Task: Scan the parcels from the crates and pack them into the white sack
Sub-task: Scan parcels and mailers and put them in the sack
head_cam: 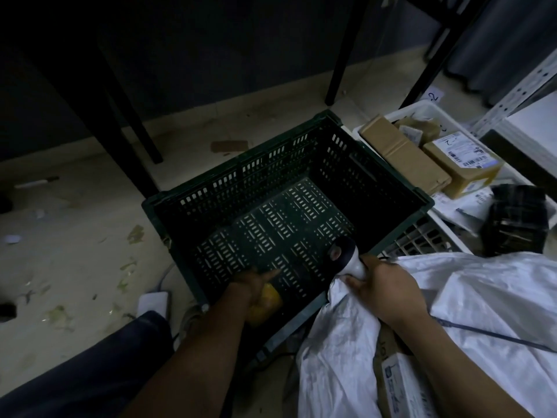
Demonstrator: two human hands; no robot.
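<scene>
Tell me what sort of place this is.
Probably a parcel sorting or storage room: labelled cardboard parcels fill a white crate, the right hand holds a barcode scanner, and metal shelving stands alongside.

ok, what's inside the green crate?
Green crate: only a yellow parcel at the near wall, in the left hand. The rest of the floor shows bare; the arm hides the near corner.

Dim room, light low. Pale floor (75, 236) dirty, littered with paper scraps and a cardboard bit (229, 145). Dark wall (211, 55) behind, pale skirting along its base. Black table legs (120, 116) stand on the floor, left and centre-right. Grey curtain (500, 40) top right. White slotted metal rack (524, 95) at right edge.
</scene>
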